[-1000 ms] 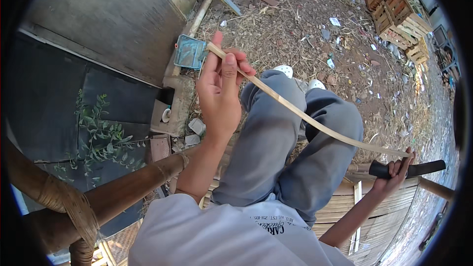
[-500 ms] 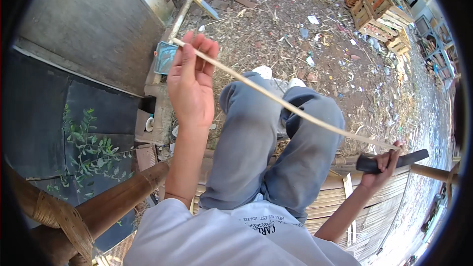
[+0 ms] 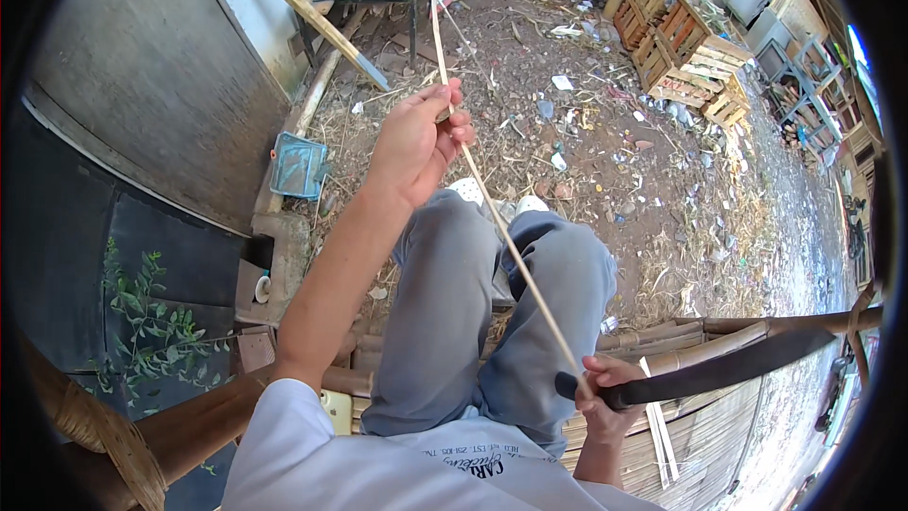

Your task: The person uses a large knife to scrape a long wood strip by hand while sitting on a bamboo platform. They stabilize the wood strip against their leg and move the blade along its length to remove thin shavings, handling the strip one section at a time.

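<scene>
A long, thin, pale bamboo strip slants across my knees, from beyond my left hand down to my right. My left hand pinches it between thumb and fingers in its upper part, and the tip sticks out past the hand. Down by my right thigh, my right hand is closed on the dark handle of a machete. The curved blade points away to the right. The strip's lower end meets the fingers of this hand, beside the handle.
I sit on a bamboo-slat bench with bamboo poles at its sides. Pale strips lie right of me. Littered soil spreads ahead, with wooden crates at far right. A blue basket and leafy plant are left.
My left hand has moved forward and right, its fingers closing on the strip. My right hand has come in beside my thigh, and the machete's blade now shows at length. The strip stands more upright.
</scene>
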### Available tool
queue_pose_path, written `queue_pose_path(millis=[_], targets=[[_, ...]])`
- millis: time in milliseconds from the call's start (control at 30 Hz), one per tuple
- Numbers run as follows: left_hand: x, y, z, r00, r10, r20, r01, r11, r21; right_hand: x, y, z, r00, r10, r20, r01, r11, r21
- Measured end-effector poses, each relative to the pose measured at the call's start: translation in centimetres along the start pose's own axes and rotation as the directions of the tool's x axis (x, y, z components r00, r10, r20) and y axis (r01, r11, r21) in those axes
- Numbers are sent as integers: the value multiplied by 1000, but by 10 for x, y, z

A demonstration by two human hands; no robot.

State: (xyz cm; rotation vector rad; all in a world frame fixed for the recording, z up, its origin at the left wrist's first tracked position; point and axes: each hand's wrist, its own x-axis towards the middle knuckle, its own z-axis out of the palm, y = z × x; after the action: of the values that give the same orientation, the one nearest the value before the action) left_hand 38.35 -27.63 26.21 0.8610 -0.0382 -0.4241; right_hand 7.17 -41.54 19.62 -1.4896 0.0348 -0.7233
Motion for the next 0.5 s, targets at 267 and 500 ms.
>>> queue_pose_path(millis=[267,500], targets=[[-29,10,17,928,-267,259,108,859,500,30,-17,-29,848,479,-228,-480,876,56],[-104,-46,-16,849,-410,332,-119,464,878,85,-18,-34,970,237,-49,-196,653,-732]])
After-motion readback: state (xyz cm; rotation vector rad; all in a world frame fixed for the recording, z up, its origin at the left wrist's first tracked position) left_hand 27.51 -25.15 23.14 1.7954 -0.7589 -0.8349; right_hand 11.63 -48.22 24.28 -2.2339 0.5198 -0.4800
